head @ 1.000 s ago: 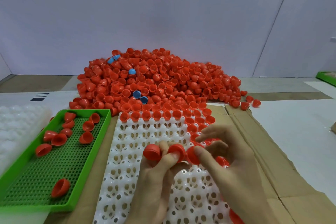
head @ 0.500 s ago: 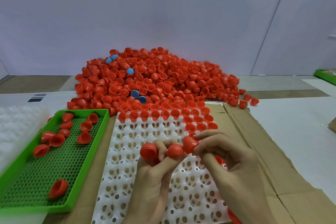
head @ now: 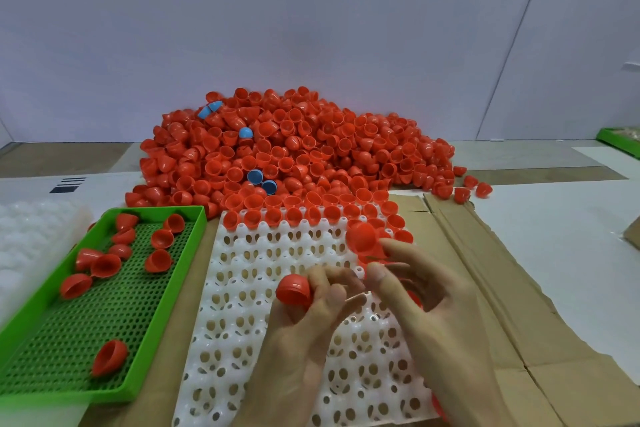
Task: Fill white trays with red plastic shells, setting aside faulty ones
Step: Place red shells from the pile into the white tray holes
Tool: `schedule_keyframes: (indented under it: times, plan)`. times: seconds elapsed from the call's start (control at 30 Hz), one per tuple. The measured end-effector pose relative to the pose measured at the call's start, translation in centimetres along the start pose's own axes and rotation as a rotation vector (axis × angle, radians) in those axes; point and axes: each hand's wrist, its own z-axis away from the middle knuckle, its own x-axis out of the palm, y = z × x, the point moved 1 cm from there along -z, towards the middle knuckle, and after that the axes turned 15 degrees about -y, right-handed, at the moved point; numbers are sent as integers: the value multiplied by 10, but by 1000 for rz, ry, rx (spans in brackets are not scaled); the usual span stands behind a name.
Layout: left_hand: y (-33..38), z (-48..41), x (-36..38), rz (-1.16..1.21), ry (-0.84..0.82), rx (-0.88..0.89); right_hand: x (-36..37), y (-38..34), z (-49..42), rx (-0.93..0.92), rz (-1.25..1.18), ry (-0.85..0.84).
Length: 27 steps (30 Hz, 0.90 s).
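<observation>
The left hand (head: 304,333) pinches a red shell (head: 293,291) over the white tray (head: 242,274). The right hand (head: 426,305) is blurred. A second shell (head: 362,237) sits at its fingertips, and I cannot tell whether it is gripped. To the left, a green tray (head: 152,211) holds loose shells (head: 104,265). Beyond the trays lies the red pile (head: 294,156).

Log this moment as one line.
left hand: holds red shell | right hand: over white tray, grip unclear | green tray: loose shells inside

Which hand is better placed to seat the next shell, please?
Right hand, probably: a shell is at its fingertips, beside the tray's filled rows; the left hand holds its shell farther back.
</observation>
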Motion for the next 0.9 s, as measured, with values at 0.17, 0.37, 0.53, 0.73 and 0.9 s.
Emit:
schedule_keyframes:
  times: [0.17, 0.37, 0.53, 0.73, 0.9]
  plan:
    - [5, -3, -2, 149, 147, 10, -27, -5, -16, -31, 64, 63]
    - [3, -5, -5, 244, 202, -21, -59, -5, -22, -87, 158, -17]
    - [2, -3, -6, 260, 198, -13, -66, 8, -11, 19, 516, -183]
    - [2, -3, -6, 268, 191, -15, -60, 23, -5, -21, 757, -353]
    - [1, -3, -8, 262, 179, -24, -56, 23, -13, -39, 876, -478]
